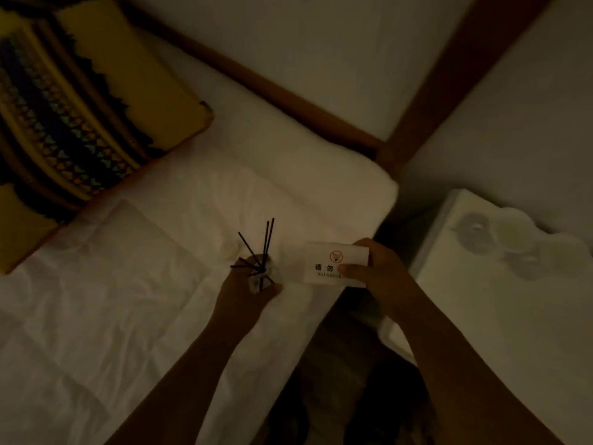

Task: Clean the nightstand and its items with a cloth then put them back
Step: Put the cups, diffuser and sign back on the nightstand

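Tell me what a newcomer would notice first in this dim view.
First, the two hands at centre over the white bed: the left hand grips a diffuser with dark reeds fanning upward, and the right hand holds a white no-smoking sign beside it. Next, the patterned yellow pillow at upper left, and the white nightstand at right.

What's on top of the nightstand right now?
A white cloth lies crumpled on the white nightstand, toward its far side. Grey shapes show through or on the cloth; the dim light hides what they are. Whatever lies under the cloth is covered.
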`<state>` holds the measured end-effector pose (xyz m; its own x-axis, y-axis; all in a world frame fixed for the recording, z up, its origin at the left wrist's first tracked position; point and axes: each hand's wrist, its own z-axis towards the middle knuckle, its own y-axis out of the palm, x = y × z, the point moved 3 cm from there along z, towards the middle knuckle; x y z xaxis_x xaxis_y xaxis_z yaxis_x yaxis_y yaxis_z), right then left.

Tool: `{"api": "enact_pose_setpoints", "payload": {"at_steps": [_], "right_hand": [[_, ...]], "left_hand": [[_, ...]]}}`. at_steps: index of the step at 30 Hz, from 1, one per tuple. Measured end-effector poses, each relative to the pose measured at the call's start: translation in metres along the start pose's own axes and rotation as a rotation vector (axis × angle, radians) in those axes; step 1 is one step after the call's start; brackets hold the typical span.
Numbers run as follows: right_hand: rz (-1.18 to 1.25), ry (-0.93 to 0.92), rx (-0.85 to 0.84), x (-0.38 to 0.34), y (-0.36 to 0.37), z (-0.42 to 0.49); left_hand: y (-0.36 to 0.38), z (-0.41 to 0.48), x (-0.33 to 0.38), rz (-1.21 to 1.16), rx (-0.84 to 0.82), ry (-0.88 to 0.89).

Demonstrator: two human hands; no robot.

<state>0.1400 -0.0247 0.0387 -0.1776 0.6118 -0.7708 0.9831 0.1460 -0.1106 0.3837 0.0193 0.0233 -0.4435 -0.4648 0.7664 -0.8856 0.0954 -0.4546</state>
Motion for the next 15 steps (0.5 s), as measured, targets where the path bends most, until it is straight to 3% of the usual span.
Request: {"api": "enact_pose_setpoints", "payload": {"at_steps": [7,15], "right_hand": [[0.061,-0.032,0.226,0.056,-0.193,-0.076],[0.107,-0.009,0.495,0.155,-0.351,-0.141]], "left_hand": [[0.178,-0.023,0.118,0.010,-0.386,0.191],[0.340,-0.074,0.183,0.193,-0.590,0.416]]}}
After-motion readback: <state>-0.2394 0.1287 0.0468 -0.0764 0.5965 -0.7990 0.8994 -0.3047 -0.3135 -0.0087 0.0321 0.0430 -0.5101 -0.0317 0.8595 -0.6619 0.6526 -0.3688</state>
